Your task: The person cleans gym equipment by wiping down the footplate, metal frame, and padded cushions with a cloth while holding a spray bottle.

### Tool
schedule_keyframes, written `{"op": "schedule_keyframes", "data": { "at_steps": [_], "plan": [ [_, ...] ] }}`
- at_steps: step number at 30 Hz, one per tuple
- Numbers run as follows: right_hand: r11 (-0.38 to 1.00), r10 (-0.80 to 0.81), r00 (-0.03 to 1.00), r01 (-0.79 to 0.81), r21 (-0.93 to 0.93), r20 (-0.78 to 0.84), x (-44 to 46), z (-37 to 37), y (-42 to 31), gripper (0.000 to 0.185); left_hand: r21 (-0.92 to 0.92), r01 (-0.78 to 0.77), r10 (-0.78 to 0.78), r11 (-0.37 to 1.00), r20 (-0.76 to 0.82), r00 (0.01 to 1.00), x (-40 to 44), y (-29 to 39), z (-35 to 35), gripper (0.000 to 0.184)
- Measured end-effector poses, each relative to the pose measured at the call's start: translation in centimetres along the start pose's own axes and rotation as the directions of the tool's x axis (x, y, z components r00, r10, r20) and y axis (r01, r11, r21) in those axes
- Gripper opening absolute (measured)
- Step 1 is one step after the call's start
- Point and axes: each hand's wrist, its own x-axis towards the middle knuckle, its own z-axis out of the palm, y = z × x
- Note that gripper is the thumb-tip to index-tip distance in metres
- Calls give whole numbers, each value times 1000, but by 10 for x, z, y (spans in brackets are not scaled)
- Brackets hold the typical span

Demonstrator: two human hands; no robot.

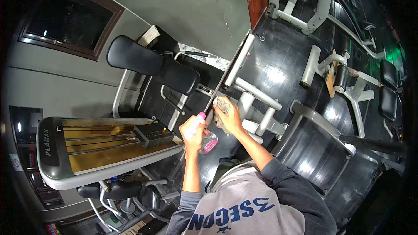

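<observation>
My left hand (192,130) is wrapped round a clear spray bottle (210,142) with a pink nozzle and a pink label. Just right of it, my right hand (229,115) grips a crumpled greyish cloth (221,104). The cloth is against or very near the narrow edge of an upright panel (224,77); I cannot tell whether it touches. Both hands are close together in front of my chest. Part of the bottle is hidden behind my left fingers.
A weight-stack machine (109,148) stands on the left. Beyond it is a black padded seat (178,74). Grey machine frames (257,95) are close on my right, and a leg machine (344,74) sits farther right. Dark flooring (278,56) runs between them.
</observation>
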Motion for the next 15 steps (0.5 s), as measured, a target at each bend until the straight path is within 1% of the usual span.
{"op": "schedule_keyframes", "data": {
  "at_steps": [1,3,4,5,6,7,8,9,11,12,13,15],
  "plan": [
    [995,91,995,-93,29,42,4,0,7,24,-2,3,-3,1000,0,1000,-1,-2,0,17],
    [993,116,993,-116,17,18,18,4,22,25,-8,-59,59,998,1,998,-1,-4,-1,21],
    [959,277,961,-277,-58,-9,28,7,35,28,-5,-56,57,998,4,998,-2,-5,-2,21],
    [894,428,903,-430,-128,-46,38,10,47,30,-22,-48,48,999,-9,999,-3,-7,-2,22],
    [893,431,901,-433,-125,-47,50,20,78,30,-40,-40,39,998,-23,999,-4,-8,-3,22],
    [882,458,880,-468,-60,-127,63,33,118,33,-38,-38,38,999,-23,999,-5,-9,-4,22],
    [868,488,849,-496,9,-203,68,40,139,36,-58,-44,44,997,-12,999,-5,-11,-5,22],
    [867,491,847,-499,13,-202,68,42,137,36,-77,-50,50,996,-1,999,-5,-12,-6,22],
    [892,451,867,-438,111,-213,60,40,113,42,-88,-59,59,994,-2,998,-6,-11,-8,25],
    [853,498,845,-435,288,-196,45,32,69,44,-107,-71,71,992,-5,997,-6,-11,-8,28],
    [850,503,841,-442,285,-197,40,29,68,44,-109,-64,63,992,-6,998,-4,-11,-7,28],
    [868,334,942,-300,396,-19,32,20,69,43,-133,-119,116,984,-28,993,-6,-12,-5,38]
  ]
}}
